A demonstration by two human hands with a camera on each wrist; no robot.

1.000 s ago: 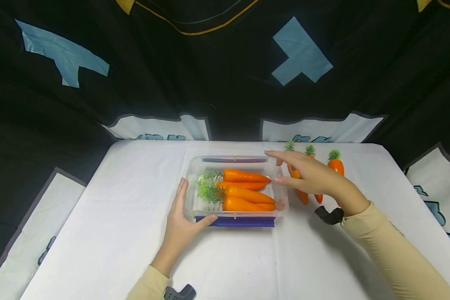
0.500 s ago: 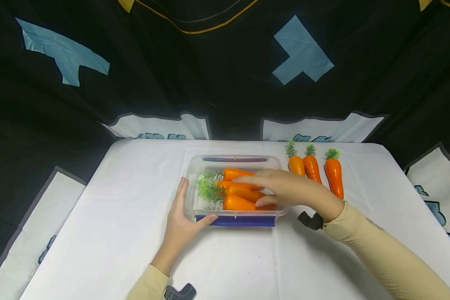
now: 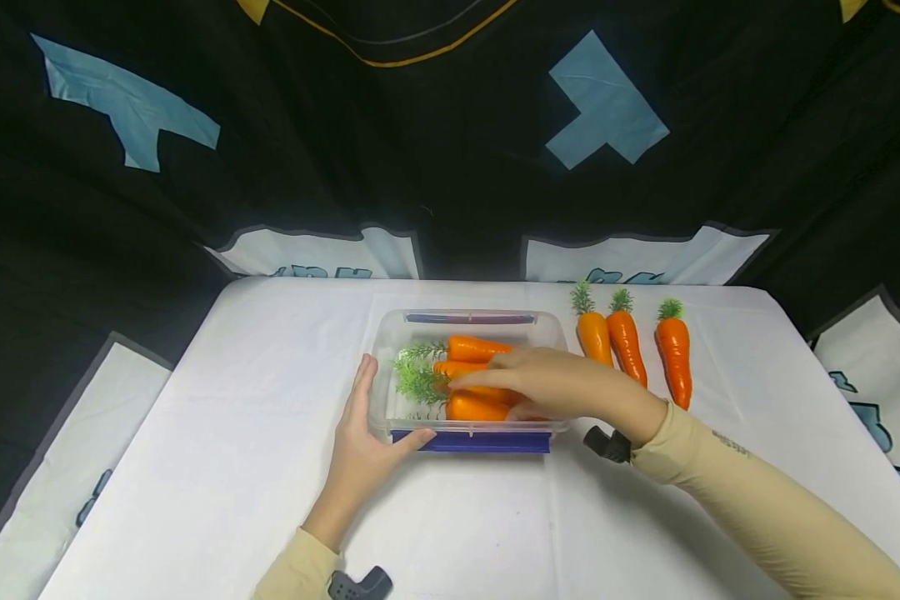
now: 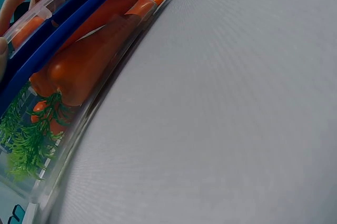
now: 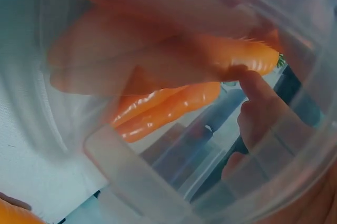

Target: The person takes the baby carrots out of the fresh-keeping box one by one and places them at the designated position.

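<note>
A clear plastic food container (image 3: 468, 427) with a blue front latch (image 3: 487, 443) sits on the table, holding several orange carrots (image 3: 474, 408) with green feathery tops (image 3: 420, 379). My left hand (image 3: 367, 454) rests against its near left corner, straight fingers along the left wall and thumb over the latch. My right hand (image 3: 558, 385) reaches in over the right wall. Its bent fingers and thumb grip a carrot (image 5: 247, 56) among the others, a fingertip at the thick end in the right wrist view. The carrots' tips are hidden under this hand in the head view.
To the right of the container, three more carrots lie side by side: a lighter one (image 3: 594, 337), a middle one (image 3: 627, 346) and an outer one (image 3: 673, 358). White cloth (image 3: 232, 417) covers the table. Behind its far edge hangs a dark curtain (image 3: 457, 167).
My right hand has moved left and down, from over the loose carrots at the right into the container, onto the carrots there. My left hand stays at the container's corner.
</note>
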